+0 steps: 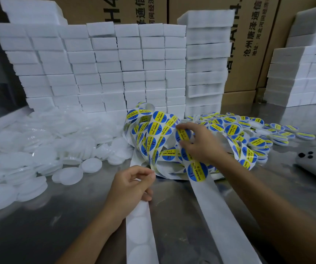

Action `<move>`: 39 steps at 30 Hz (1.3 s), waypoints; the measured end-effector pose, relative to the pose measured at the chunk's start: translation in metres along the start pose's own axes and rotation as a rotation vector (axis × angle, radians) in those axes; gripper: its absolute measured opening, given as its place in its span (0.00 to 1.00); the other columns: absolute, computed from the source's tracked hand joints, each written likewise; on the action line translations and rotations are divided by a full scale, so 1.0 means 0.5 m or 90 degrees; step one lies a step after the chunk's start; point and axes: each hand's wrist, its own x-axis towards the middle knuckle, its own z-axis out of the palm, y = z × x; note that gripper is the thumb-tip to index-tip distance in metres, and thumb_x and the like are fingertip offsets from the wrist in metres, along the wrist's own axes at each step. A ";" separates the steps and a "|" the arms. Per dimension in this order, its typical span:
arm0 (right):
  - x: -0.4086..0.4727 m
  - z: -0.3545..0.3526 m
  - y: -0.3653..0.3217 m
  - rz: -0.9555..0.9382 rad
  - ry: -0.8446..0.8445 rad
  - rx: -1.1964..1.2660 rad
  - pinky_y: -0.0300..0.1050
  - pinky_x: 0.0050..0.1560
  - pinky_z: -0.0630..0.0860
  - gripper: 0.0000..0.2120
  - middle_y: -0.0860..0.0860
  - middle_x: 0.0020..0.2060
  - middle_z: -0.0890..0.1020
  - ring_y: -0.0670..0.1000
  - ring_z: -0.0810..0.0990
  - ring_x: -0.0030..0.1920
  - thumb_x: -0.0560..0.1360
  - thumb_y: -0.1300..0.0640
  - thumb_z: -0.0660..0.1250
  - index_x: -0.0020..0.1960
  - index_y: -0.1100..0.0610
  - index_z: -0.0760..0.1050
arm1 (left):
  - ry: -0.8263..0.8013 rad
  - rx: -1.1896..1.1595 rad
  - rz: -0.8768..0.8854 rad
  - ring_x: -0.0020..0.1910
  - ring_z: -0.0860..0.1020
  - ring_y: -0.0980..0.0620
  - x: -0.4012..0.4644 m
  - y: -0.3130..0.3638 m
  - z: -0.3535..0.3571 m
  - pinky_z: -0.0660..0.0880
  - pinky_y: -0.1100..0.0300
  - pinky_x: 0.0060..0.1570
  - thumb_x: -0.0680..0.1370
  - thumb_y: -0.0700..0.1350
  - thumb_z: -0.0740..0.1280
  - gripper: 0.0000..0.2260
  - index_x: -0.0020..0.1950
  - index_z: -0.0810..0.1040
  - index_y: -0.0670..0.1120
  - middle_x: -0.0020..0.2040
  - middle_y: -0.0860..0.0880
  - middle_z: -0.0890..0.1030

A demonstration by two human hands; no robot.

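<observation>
A tangled strip of round blue-and-yellow "soldering paste" stickers [153, 138] lies heaped in the middle of the metal table [77, 216]. My right hand [199, 143] reaches into the heap and pinches one sticker [183, 134] between thumb and fingers. My left hand [132, 185] grips the white backing strip [140, 231], which runs bare toward me with only round outlines where stickers sat. A second bare length of backing [216, 212] passes under my right forearm.
Plain white round lids [39, 159] are piled on the left. Lids with stickers on them [258, 134] lie heaped on the right. Stacked white foam blocks [105, 69] and cardboard boxes [248, 44] wall the back. A white controller-like device [313, 161] lies at the right.
</observation>
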 end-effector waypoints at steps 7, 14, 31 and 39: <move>-0.007 0.062 -0.095 -0.166 -0.078 0.259 0.35 0.66 0.67 0.25 0.45 0.66 0.75 0.38 0.68 0.69 0.72 0.75 0.64 0.65 0.56 0.76 | 0.009 -0.047 -0.012 0.48 0.83 0.51 -0.003 0.011 0.003 0.82 0.51 0.37 0.72 0.40 0.75 0.18 0.60 0.78 0.50 0.52 0.49 0.82; -0.001 0.101 -0.159 -0.114 -0.160 0.561 0.42 0.48 0.77 0.27 0.51 0.57 0.80 0.47 0.79 0.51 0.72 0.78 0.63 0.65 0.56 0.75 | -0.003 -0.180 -0.021 0.42 0.85 0.47 -0.003 0.018 -0.002 0.82 0.58 0.39 0.76 0.38 0.69 0.05 0.50 0.82 0.44 0.46 0.43 0.86; -0.078 0.131 -0.129 -0.053 -0.134 0.322 0.31 0.31 0.69 0.08 0.42 0.31 0.80 0.41 0.70 0.25 0.76 0.65 0.69 0.53 0.57 0.81 | 0.182 -0.227 -0.034 0.41 0.85 0.50 0.027 0.012 -0.046 0.79 0.59 0.37 0.76 0.39 0.70 0.04 0.50 0.82 0.44 0.44 0.45 0.86; -0.103 0.136 -0.122 -0.026 -0.071 0.328 0.32 0.31 0.67 0.16 0.47 0.31 0.75 0.42 0.70 0.26 0.74 0.62 0.73 0.59 0.49 0.80 | 0.114 -0.129 -0.015 0.45 0.85 0.49 0.018 0.010 -0.041 0.79 0.56 0.42 0.78 0.36 0.67 0.09 0.50 0.83 0.48 0.47 0.48 0.86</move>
